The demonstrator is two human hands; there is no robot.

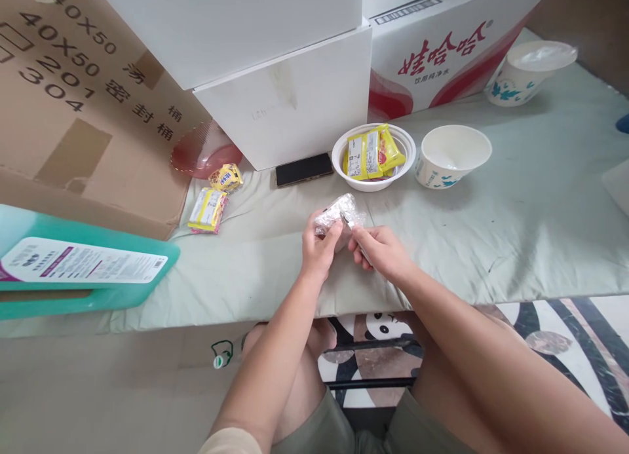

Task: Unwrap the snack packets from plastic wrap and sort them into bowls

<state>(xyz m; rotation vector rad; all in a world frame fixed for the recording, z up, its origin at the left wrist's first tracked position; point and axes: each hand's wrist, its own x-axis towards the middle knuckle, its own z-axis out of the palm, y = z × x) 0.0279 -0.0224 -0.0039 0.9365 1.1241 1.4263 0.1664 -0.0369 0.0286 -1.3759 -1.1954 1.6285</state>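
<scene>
My left hand (318, 249) is closed around a small bundle in clear, shiny bubble wrap (337, 209) above the cloth-covered surface. In my right hand (382, 251) is a small tool with a pointed metal tip (344, 219), its handle mostly hidden by my fingers. The tip touches or nearly touches the wrap beside my left thumb. What lies inside the wrap cannot be made out. Just beyond my hands, a white bowl (339, 172) holds yellow snack packets (363, 154).
A black phone (303, 170) lies left of the bowl. Paper tubs (455, 156) stand on the right. Two packets (208, 210) lie near a reddish bowl (204, 149). White boxes (295, 100), a brown carton (88, 139) and a green jug (98, 297) bound the back and left.
</scene>
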